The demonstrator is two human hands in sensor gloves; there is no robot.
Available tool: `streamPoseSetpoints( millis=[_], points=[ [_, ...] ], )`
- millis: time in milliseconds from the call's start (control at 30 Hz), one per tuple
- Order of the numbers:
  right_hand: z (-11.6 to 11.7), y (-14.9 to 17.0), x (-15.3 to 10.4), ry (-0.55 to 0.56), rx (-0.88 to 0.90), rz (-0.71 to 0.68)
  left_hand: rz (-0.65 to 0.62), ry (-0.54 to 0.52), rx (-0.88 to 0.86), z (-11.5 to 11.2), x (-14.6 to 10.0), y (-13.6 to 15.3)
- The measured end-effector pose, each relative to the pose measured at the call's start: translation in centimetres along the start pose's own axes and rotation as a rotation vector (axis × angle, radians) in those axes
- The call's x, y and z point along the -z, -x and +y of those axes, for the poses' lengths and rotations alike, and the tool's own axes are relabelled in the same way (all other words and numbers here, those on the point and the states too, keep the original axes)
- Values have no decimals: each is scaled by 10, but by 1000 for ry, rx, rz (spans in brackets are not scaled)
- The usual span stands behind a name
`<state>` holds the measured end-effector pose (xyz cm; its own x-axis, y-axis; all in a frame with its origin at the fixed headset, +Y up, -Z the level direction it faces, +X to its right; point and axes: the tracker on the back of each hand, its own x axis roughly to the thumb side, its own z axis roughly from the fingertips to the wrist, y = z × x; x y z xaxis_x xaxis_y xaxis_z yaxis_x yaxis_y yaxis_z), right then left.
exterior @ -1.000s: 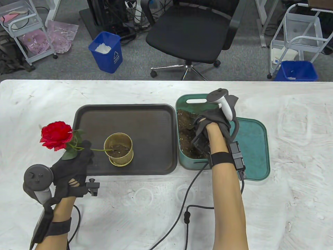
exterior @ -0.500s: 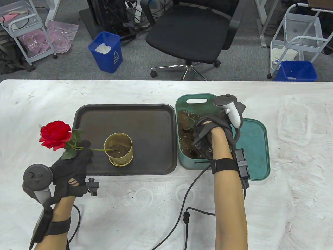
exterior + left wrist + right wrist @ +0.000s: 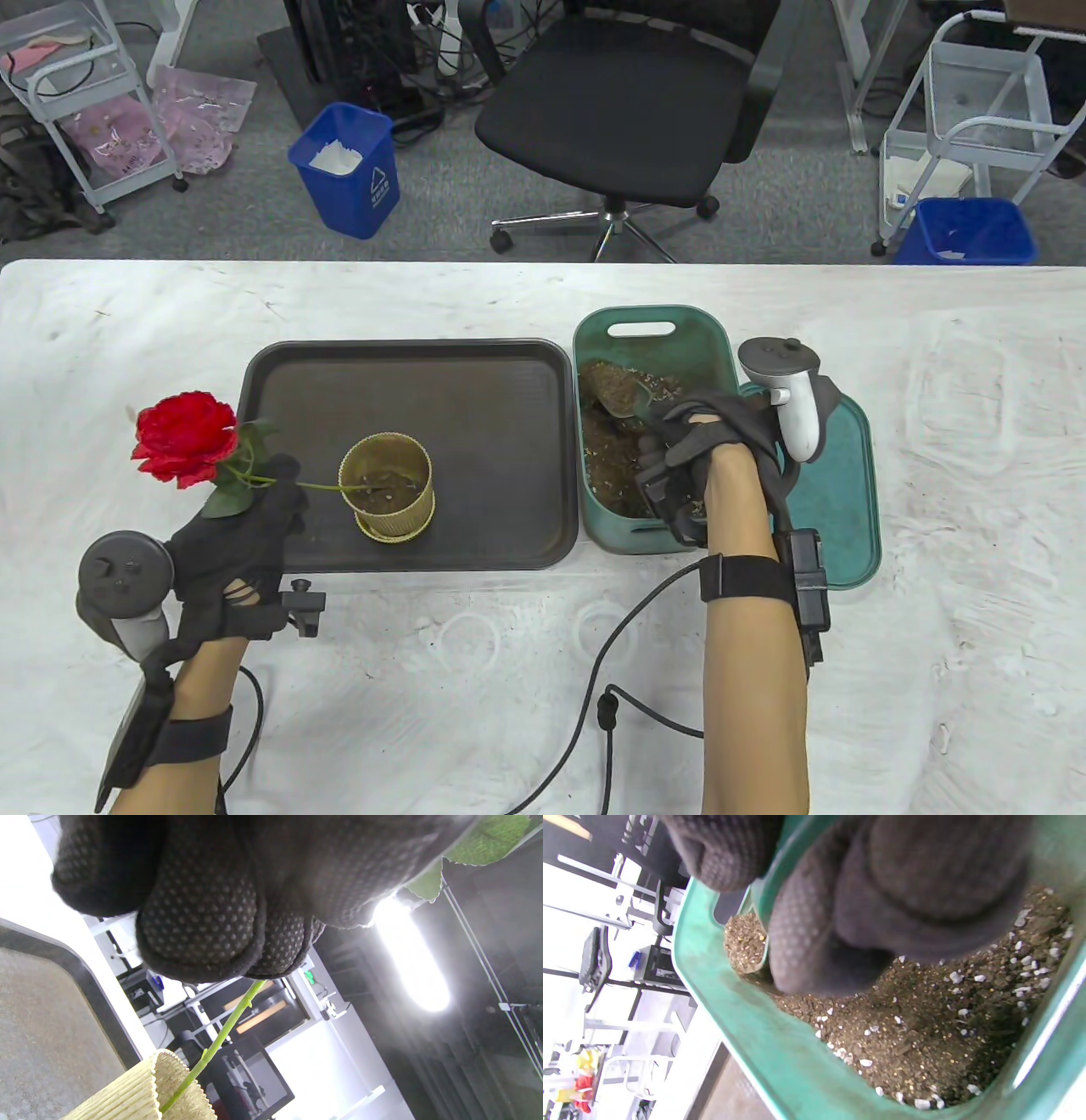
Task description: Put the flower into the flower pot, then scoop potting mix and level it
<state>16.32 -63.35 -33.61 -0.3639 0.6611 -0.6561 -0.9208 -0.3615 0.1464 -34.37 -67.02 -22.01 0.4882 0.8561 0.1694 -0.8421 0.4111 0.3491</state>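
Our left hand (image 3: 233, 543) pinches the flower (image 3: 185, 437), its stem already in the pot (image 3: 387, 488) at 3 o'clock. Our right hand (image 3: 708, 437) grips a scoop (image 3: 624, 395) full of dirt in the bin (image 3: 653, 327). Filling and leveling are left.

The right hand (image 3: 704, 433) has drawn back, lifting the scoop (image 3: 624, 395) loaded with potting mix.
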Motion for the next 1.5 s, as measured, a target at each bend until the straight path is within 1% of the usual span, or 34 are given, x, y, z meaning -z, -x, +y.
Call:
streamPoseSetpoints(
  millis=[267,367,467,633,767,933,1067,1267,1367,1500],
  points=[
    [-10,-1,-25,28,59,-68,3,-1,-5,0,-1,0],
    [-8,-8,-37,23,45,-110,6,-3,-6,0,-1,0],
    [1,-18,-49,-16,30,-161,7,-4,-6,0,-1,0],
    [28,-35,-66,-91,-32,-241,6,-3,-7,0,-1,0],
    [61,-48,-77,-169,-92,-299,6,-2,-9,0,-1,0],
    [103,-55,-80,-248,-167,-331,6,-2,-7,0,-1,0],
    [136,-54,-74,-283,-234,-325,2,-1,-4,0,-2,0],
    [173,-45,-61,-273,-355,-290,-1,-1,-1,0,-2,0],
    [183,-44,-60,-231,-411,-306,-2,-1,2,0,-2,0],
    [191,-52,-68,-177,-470,-357,1,-2,0,0,-3,0]
  ],
)
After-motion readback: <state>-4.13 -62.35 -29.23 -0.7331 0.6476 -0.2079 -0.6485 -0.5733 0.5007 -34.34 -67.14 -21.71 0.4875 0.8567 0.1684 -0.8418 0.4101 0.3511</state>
